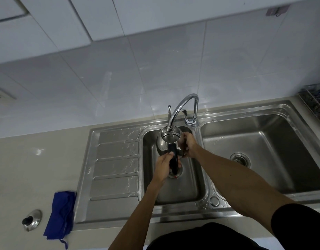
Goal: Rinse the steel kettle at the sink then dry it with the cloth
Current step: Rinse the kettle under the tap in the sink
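Note:
The steel kettle [165,143] is held over the left basin of the sink [173,192], its open mouth right under the spout of the curved tap [182,103]. My left hand [163,164] grips the kettle's black handle [174,159]. My right hand [189,145] presses against the kettle's right side. The blue cloth [61,213] lies crumpled on the counter left of the sink. The kettle's steel lid [32,220] with a black knob rests on the counter beside the cloth.
A wet ribbed draining board [116,168] lies between the cloth and the left basin. The right basin [260,152] has a round drain. A wire rack [316,103] stands at the far right. A wall socket [1,94] is at the left on the tiled wall.

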Demonstrator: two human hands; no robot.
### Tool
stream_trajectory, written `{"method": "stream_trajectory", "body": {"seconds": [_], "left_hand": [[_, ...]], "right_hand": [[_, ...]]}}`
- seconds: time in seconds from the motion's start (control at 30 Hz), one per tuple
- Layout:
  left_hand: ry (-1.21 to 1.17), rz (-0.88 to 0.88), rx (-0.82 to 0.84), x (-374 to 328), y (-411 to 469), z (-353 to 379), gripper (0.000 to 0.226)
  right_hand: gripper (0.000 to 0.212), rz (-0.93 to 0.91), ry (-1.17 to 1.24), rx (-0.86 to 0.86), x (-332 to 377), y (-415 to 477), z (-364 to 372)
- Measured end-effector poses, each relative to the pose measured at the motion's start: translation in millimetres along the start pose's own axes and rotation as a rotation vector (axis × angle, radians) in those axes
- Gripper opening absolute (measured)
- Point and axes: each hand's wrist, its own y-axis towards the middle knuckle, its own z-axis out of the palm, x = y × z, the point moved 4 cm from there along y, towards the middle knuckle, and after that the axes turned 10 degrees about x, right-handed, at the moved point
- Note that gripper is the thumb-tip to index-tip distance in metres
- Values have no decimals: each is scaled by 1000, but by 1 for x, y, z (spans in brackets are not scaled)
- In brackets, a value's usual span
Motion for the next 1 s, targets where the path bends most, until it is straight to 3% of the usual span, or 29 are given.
{"method": "stream_trajectory", "body": {"seconds": [1.0], "left_hand": [[5,-9,2,6,3,-2,32]], "right_hand": [[37,-4,-4,-1,2,2,-6]]}}
